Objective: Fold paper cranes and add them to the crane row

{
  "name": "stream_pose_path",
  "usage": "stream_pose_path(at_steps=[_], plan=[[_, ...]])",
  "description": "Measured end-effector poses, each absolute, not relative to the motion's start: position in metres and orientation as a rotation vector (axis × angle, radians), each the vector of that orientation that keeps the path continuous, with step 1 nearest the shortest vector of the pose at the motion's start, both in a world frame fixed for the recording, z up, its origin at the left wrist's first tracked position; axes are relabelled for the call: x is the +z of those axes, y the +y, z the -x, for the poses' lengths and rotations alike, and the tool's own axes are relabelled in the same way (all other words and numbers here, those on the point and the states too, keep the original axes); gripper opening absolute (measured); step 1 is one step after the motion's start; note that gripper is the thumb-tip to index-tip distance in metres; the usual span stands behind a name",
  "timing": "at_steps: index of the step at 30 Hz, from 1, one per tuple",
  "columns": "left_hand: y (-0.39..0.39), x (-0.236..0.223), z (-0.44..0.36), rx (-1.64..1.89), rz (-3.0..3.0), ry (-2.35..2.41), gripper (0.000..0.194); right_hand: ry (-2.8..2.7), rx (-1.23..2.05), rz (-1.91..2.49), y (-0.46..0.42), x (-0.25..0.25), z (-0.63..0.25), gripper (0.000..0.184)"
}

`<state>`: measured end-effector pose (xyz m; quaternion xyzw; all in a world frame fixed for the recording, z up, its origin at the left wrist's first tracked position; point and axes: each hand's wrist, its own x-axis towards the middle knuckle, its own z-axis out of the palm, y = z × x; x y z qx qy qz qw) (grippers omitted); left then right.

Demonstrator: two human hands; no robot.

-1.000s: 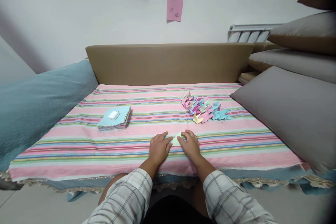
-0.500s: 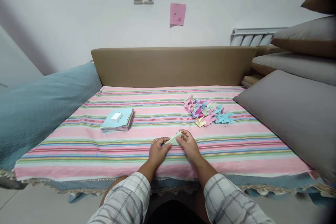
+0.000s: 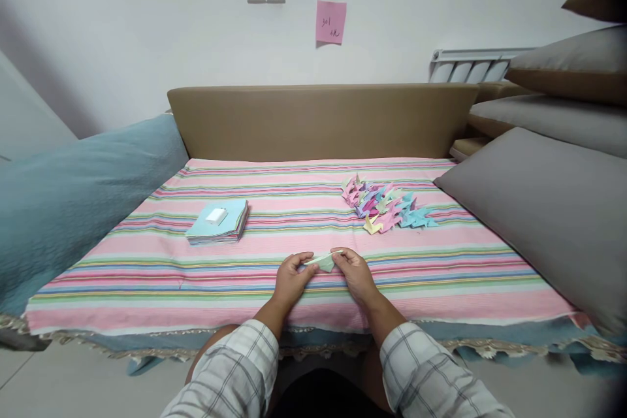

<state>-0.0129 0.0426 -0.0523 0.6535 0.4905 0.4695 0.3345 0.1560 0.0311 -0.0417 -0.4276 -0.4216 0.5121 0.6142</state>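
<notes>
Between my hands, above the striped cloth, is a small piece of folded pale green paper [image 3: 325,262]. My left hand [image 3: 292,279] pinches its left end between thumb and fingers. On the other end, my right hand [image 3: 353,273] has its thumb and fingertips closed. The paper's lower part hangs as a pointed flap, and its upper edge runs nearly level. Ahead and to the right lies a heap of folded paper cranes [image 3: 386,206] in pink, blue, purple, yellow and green. Off to the left is a stack of square coloured paper [image 3: 223,230], light blue on top.
A small white block [image 3: 216,215] sits on the paper stack. The pink striped cloth [image 3: 147,255] covers the seat. A brown backrest [image 3: 318,123] stands behind, a blue-covered armrest [image 3: 88,189] at left, and grey cushions [image 3: 529,222] pile up at right.
The green paper has turned from a slant to nearly level, its flap now pointing down. My right fingers have lowered slightly. Both hands keep their pinch. The view has shifted a little.
</notes>
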Motion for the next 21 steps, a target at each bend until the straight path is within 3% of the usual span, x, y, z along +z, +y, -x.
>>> stream_pose_path(at_steps=[13,21], plan=[[0.033,-0.035,0.01,1.194,-1.778,1.325,0.018,-1.071,1.046,1.057,0.031,-0.049,-0.159,0.038],[0.032,-0.029,0.007,1.122,-1.977,1.31,0.018,-1.046,1.181,1.046,0.03,-0.041,-0.154,0.035]])
